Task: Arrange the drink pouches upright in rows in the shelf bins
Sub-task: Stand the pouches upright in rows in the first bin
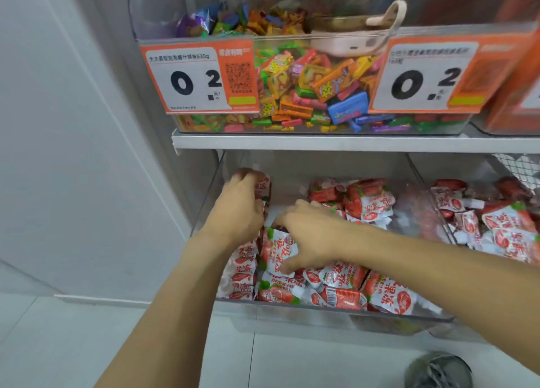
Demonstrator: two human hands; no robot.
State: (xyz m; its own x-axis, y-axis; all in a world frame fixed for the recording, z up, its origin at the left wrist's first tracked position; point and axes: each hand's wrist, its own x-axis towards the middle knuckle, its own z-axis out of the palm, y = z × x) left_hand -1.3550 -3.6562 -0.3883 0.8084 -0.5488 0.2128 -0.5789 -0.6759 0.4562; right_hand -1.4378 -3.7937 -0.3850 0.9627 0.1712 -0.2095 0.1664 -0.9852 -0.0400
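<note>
Red-and-white strawberry drink pouches (377, 294) fill a clear bin (321, 314) on the lower shelf. A row of them stands upright along the bin's left wall (242, 268); the others lie loose. My left hand (239, 209) presses against the upright row at the back left, fingers curled over the top of a pouch (264, 187). My right hand (309, 235) reaches in from the right and grips an upright pouch (277, 253) beside that row. A second clear bin (438, 212) to the right holds more loose pouches (502, 227).
The shelf above (321, 142) carries a clear bin of mixed colourful candies (306, 86) with orange price tags (198, 78). A pink device with a strap (350, 44) rests on that bin. A white wall lies left, and a grey round object (438, 371) stands on the floor.
</note>
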